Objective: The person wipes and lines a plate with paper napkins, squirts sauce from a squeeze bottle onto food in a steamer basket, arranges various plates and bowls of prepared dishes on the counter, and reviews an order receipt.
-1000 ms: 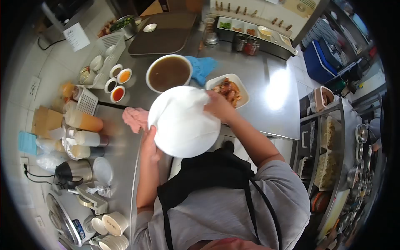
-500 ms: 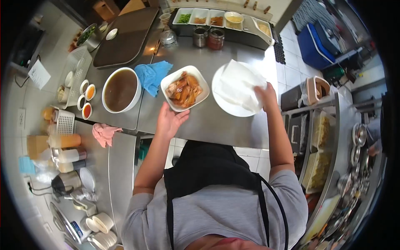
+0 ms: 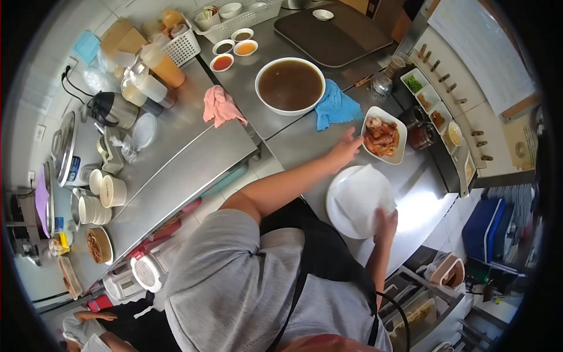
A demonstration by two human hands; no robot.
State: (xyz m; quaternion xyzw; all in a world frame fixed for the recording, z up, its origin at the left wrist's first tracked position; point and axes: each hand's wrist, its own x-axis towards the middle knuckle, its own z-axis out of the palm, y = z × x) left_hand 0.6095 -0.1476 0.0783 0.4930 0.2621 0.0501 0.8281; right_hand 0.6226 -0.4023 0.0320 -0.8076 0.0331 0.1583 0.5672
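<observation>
The left hand (image 3: 346,149) is spread with nothing gripped, its fingertips at the near left side of a squarish white bowl (image 3: 403,141); whether they touch the rim is hard to tell. The right hand (image 3: 384,226) is blurred at the lower right edge of a round white plate (image 3: 339,205), against the white sheet (image 3: 375,190) lying over it — its fingers look bent, but I cannot tell how far closed they are or whether they pinch the sheet. The plate rests on the steel table (image 3: 287,158), just below the bowl, which holds glazed brown meat (image 3: 382,139).

Left of that bowl lies a crumpled blue cloth (image 3: 338,107), against a round bowl (image 3: 290,111) of brown liquid. Farther left are a pink cloth (image 3: 221,107) and four small sauce cups (image 3: 222,70). Two jars (image 3: 421,136) stand right of the meat, before a row of topping containers. A glass flask (image 3: 381,88) and a dark tray (image 3: 328,44) sit beyond — the tray carrying a small white dish (image 3: 322,14).
</observation>
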